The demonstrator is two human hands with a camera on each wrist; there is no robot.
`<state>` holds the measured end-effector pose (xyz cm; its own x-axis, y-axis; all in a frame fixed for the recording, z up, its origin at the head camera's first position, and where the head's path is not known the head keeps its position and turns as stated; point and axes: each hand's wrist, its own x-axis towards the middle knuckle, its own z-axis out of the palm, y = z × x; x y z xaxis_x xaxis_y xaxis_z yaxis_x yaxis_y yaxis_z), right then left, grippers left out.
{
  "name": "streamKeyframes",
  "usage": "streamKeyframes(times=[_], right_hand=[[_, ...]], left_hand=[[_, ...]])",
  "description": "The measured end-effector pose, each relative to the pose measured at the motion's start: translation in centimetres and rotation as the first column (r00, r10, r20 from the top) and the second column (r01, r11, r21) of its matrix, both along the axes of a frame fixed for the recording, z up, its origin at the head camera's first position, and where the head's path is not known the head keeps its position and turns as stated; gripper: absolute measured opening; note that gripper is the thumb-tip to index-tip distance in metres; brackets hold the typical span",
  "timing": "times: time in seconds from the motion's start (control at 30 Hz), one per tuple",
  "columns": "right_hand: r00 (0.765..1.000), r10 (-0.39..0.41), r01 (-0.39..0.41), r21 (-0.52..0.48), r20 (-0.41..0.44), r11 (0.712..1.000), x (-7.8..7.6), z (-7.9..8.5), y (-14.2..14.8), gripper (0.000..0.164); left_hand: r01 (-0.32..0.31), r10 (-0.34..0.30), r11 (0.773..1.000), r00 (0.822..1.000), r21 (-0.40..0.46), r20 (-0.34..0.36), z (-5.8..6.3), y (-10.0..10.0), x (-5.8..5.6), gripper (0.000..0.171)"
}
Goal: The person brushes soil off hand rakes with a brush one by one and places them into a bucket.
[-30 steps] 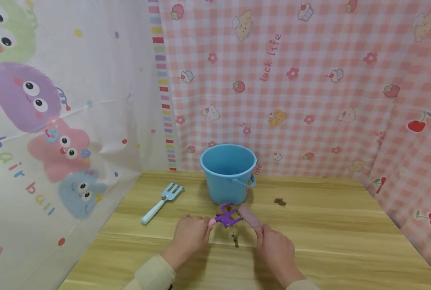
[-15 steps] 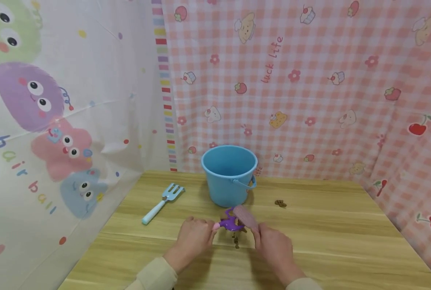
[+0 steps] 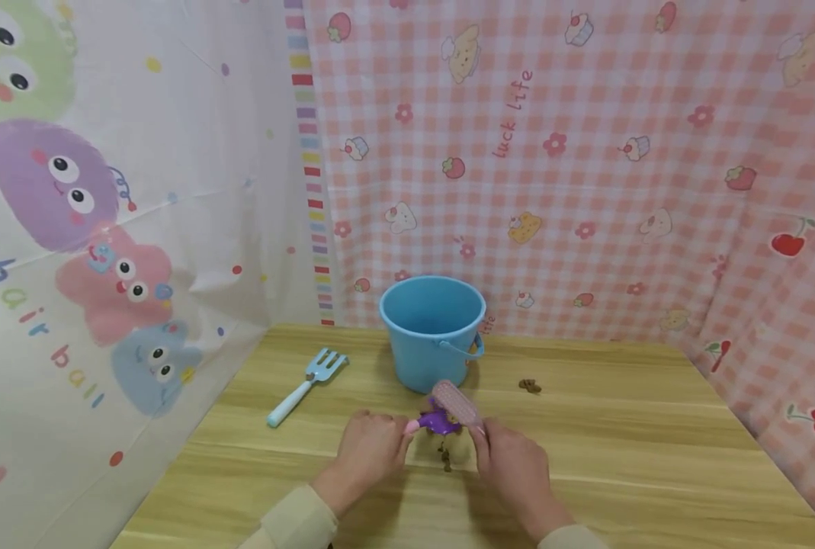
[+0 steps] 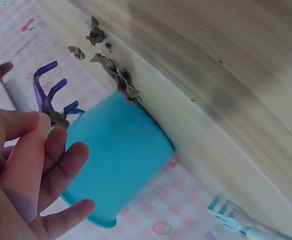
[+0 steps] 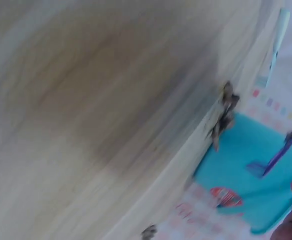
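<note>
My left hand pinches the pink handle of a small purple hand rake between thumb and fingers. The tines are in view on the left wrist side, with a brown bit near their base. My right hand grips a pale pink paddle-shaped tool with a dotted surface. In the head view its flat end overlaps the rake and hides some tines. Both tools are in front of the blue bucket. Brown, crumpled, dry-leaf-like pieces lie on the table below them.
A light blue hand fork lies left of the bucket on the wood-grain table. One brown clump sits to the bucket's right, another between my hands. Patterned cloths hang behind and at the sides.
The pale pink tool has moved left and up across the rake's tines. My left hand has shifted slightly right with the rake. Bucket and fork stay in place.
</note>
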<state>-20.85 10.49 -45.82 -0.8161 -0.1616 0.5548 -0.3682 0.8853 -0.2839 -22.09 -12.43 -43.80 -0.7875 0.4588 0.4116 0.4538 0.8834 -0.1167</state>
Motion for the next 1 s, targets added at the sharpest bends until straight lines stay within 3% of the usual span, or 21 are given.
streamKeyframes(times=[0.1, 0.3, 0.47, 0.77, 0.87, 1.0], right_hand=[[0.997, 0.037, -0.035, 0.035, -0.065, 0.999, 0.5, -0.3, -0.9, 0.023], [0.997, -0.018, 0.021, 0.034, -0.079, 0.999, 0.7, -0.9, -1.2, 0.026], [0.998, -0.061, 0.062, 0.018, -0.02, 0.998, 0.7, -1.1, -1.1, 0.019], [0.986, -0.141, 0.141, 0.01, 0.088, 0.99, 0.2, -1.0, 0.6, 0.021], [0.991, -0.132, 0.133, -0.018, 0.014, 0.991, 0.2, -0.6, 0.7, 0.02], [0.988, 0.013, -0.009, 0.028, -0.152, 1.0, 0.4, -0.6, -0.4, 0.02]], left_hand=[[0.001, -0.001, 1.0, 1.0, -0.008, 0.0, -0.1, 0.3, 0.1, 0.024], [0.01, -0.012, 1.0, 0.996, -0.016, -0.084, -0.8, 0.4, 0.4, 0.025], [0.003, -0.004, 1.0, 0.997, -0.018, -0.075, -0.7, 0.6, 0.8, 0.023], [-0.007, 0.008, 1.0, 0.998, 0.016, -0.055, -1.0, 0.6, 1.1, 0.021], [-0.003, 0.004, 0.999, 0.999, 0.033, -0.051, -0.9, 0.6, 1.1, 0.02], [0.002, 0.001, 0.999, 0.998, 0.043, -0.07, -0.8, 0.6, 0.8, 0.02]])
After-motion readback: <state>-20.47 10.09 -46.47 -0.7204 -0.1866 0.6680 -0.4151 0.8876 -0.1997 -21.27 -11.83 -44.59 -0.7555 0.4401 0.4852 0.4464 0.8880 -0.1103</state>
